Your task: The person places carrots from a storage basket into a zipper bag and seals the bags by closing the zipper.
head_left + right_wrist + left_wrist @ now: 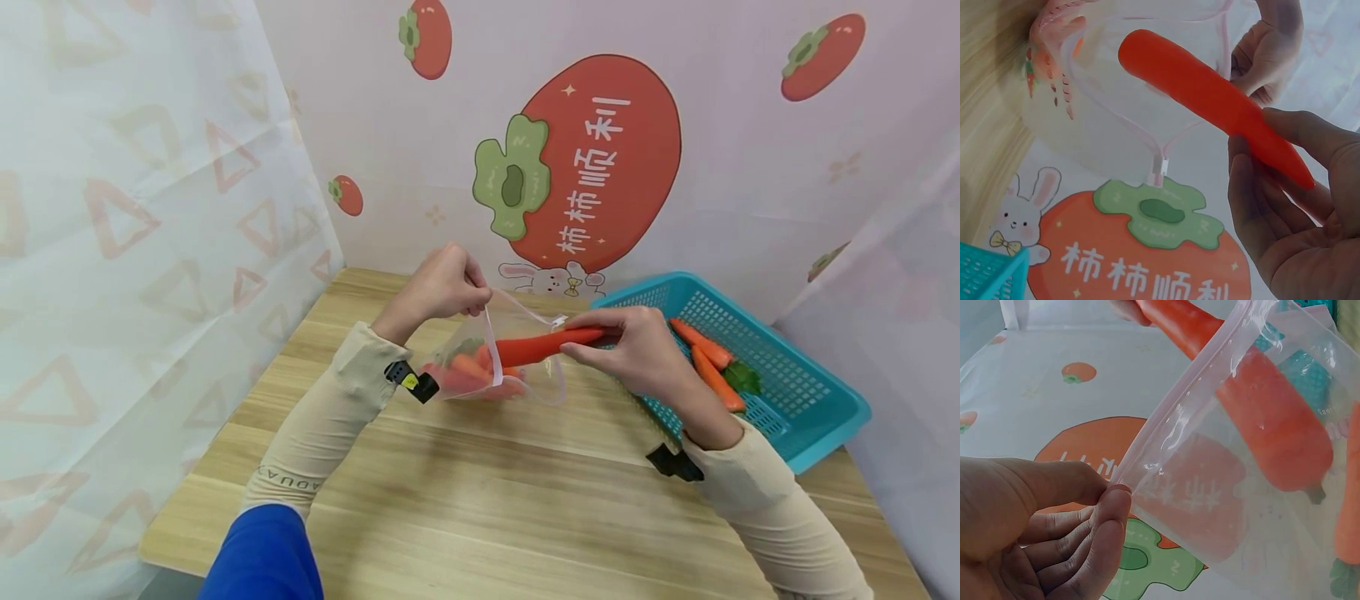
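Observation:
My left hand (448,283) pinches the rim of a clear zip bag (496,367) between thumb and index finger; the bag's mouth is spread apart. A white slider (1159,167) sits at one corner of the pink-edged mouth. The thin end of a smooth red carrot (534,347) is held by my right hand (637,346), between thumb and fingers. The carrot's thick stem end lies inside the bag, as the left wrist view shows through the film. Orange and red carrots (467,367) with some green at their ends lie deeper in the bag, blurred by the plastic.
A teal perforated basket (825,400) stands on the right of the wooden table (480,517). In it lie orange carrots (714,377) and a green leafy piece (742,378). Printed cloth walls (390,133) enclose the table at the back and sides.

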A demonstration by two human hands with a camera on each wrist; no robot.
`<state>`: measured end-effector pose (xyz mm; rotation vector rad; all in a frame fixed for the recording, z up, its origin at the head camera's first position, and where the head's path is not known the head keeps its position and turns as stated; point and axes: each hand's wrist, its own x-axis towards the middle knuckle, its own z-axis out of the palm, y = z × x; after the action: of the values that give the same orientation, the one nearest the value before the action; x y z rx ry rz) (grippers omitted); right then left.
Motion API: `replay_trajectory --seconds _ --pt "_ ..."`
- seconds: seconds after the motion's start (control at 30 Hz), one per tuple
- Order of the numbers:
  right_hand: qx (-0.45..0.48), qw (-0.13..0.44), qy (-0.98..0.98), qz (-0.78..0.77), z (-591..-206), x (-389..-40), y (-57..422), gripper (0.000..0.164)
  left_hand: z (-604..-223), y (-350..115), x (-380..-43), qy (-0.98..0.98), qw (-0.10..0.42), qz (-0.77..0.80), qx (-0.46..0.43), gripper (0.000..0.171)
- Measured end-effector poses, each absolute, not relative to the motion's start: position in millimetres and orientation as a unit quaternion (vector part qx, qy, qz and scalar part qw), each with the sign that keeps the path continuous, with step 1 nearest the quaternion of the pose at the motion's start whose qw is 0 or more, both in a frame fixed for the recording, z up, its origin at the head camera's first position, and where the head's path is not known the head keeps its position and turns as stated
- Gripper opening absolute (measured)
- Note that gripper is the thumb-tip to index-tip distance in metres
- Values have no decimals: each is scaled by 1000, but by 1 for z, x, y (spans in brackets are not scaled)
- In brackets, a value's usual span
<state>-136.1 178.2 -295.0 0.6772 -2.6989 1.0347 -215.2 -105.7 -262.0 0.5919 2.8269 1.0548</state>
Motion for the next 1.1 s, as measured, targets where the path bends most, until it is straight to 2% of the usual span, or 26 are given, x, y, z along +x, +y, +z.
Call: replay_trajectory --seconds 0.5,0.8,1.1 --pt "245 84 -909 326 -315 -142 163 27 -260 -103 -214 917 29 348 195 20" --pt "250 45 -911 324 -323 -143 153 29 -259 -101 -214 917 23 343 201 19" --pt "283 29 -893 349 -330 -146 143 28 -257 -99 -214 920 16 334 204 20"
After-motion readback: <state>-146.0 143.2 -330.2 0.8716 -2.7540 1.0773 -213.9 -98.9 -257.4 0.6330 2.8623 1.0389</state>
